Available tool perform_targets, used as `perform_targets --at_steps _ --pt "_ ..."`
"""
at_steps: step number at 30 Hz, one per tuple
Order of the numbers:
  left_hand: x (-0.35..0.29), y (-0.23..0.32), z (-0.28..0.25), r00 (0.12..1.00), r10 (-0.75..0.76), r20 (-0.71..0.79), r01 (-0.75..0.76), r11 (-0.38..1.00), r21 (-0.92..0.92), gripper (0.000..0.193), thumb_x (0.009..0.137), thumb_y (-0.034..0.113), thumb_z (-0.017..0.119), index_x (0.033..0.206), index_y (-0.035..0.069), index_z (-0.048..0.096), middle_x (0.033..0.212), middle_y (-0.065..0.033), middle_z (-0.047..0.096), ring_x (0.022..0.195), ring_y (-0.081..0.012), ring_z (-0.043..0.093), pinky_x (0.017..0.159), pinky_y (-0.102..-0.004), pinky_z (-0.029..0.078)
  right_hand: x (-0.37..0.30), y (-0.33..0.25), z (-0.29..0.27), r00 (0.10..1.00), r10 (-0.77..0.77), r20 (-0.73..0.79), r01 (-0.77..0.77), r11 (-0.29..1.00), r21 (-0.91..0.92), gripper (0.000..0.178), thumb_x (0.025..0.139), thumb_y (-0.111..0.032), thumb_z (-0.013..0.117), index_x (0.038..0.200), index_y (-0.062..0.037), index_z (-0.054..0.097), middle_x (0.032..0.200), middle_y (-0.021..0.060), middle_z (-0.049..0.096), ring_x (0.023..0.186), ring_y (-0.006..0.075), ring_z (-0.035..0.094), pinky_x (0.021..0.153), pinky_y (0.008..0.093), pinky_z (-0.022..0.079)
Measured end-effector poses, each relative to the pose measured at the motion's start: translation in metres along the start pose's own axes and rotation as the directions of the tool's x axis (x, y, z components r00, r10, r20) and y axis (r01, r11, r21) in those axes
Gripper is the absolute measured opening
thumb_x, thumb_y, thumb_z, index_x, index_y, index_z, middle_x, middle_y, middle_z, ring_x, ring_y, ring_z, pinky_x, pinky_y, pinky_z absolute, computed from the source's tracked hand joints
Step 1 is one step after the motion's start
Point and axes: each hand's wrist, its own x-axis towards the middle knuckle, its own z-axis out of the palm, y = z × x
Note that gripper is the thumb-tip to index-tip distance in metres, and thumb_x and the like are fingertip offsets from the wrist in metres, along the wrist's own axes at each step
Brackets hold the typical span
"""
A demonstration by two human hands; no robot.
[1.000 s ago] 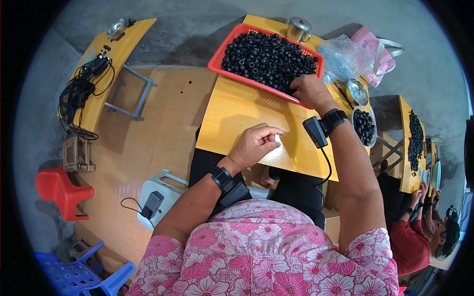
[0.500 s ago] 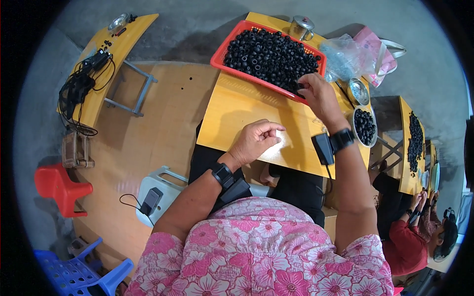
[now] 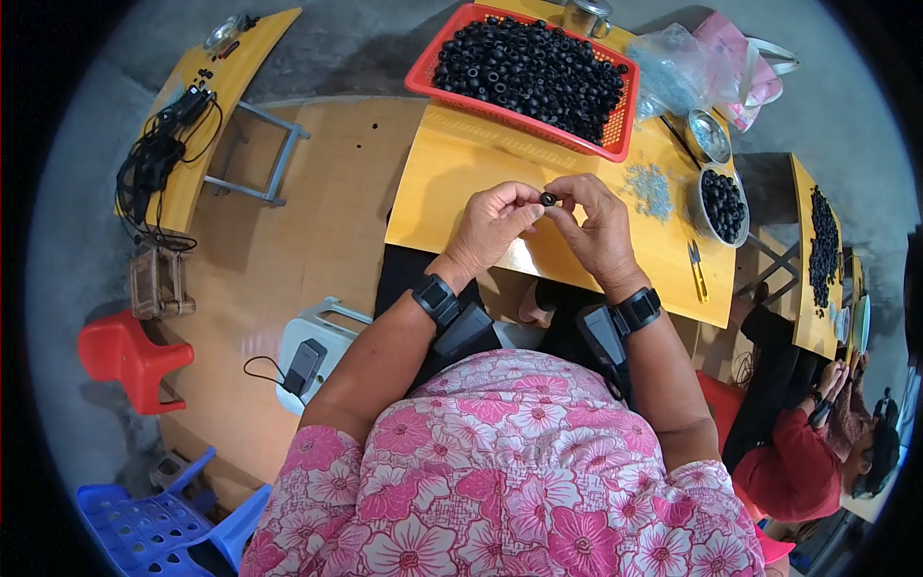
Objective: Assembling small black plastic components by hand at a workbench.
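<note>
From the head camera I see both forearms come up from the lower edge and meet over the yellow tabletop [image 3: 461, 183]. My left hand [image 3: 492, 223] and right hand [image 3: 598, 226] are raised, wrists bent inward, fingers pinching one small black ring [image 3: 548, 199] between them, just above the tabletop's near half. Beyond it sits a red rectangular basket [image 3: 615, 144] heaped with black rings. A crumpled clear plastic bag [image 3: 678, 72] lies at its right, a pink bag [image 3: 735, 48] behind that.

Crumpled clear plastic bag [image 3: 678, 67] and pink bag [image 3: 745, 67] behind red basket [image 3: 615, 144].
</note>
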Motion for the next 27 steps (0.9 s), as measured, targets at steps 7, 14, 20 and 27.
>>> perform_targets --at_steps 7,14,20,27 --pt "-0.001 -0.001 -0.003 1.0 -0.024 0.004 0.024 0.999 -0.032 0.014 0.089 0.009 0.061 0.1 0.0 0.06 0.09 -0.0012 0.061 0.08 -0.0062 0.058 0.071 -0.0199 0.049 -0.007 -0.003 0.007 1.0 -0.017 -0.005 0.017 1.0 -0.006 0.02 0.071 -0.002 0.069 0.089 -0.0046 0.06 0.08 0.0107 0.057 0.072 0.026 0.06 0.063 0.034 0.049" --pt "0.0 0.004 0.001 0.996 -0.069 -0.058 0.07 0.997 0.01 0.009 0.092 0.006 0.053 0.099 0.002 0.057 0.08 0.0014 0.055 0.073 -0.0062 0.054 0.072 -0.0219 0.049 -0.02 0.003 0.003 0.991 0.111 -0.073 -0.112 0.994 -0.014 0.014 0.073 -0.002 0.066 0.085 -0.0048 0.06 0.079 0.0128 0.058 0.073 0.0281 0.06 0.064 0.0349 0.049" --pt "0.003 -0.001 -0.001 1.0 -0.026 -0.004 0.026 1.0 -0.003 0.01 0.093 0.006 0.052 0.101 0.001 0.054 0.078 -0.0007 0.053 0.072 -0.0079 0.055 0.073 -0.0276 0.053 -0.032 0.052 -0.022 0.902 0.29 -0.319 -0.353 0.922 -0.158 0.015 0.075 -0.005 0.065 0.09 -0.0042 0.063 0.08 0.0138 0.06 0.069 0.0285 0.061 0.065 0.0369 0.05" --pt "0.002 -0.002 0.0 1.0 -0.023 -0.004 0.023 1.0 -0.019 0.009 0.093 0.007 0.052 0.1 0.001 0.054 0.079 -0.0004 0.053 0.072 -0.0074 0.055 0.073 -0.0263 0.052 -0.031 0.061 -0.028 0.836 0.469 -0.285 -0.539 0.8 -0.263 0.028 0.075 -0.009 0.067 0.103 -0.0052 0.065 0.082 0.0151 0.063 0.071 0.0291 0.063 0.068 0.0377 0.051"
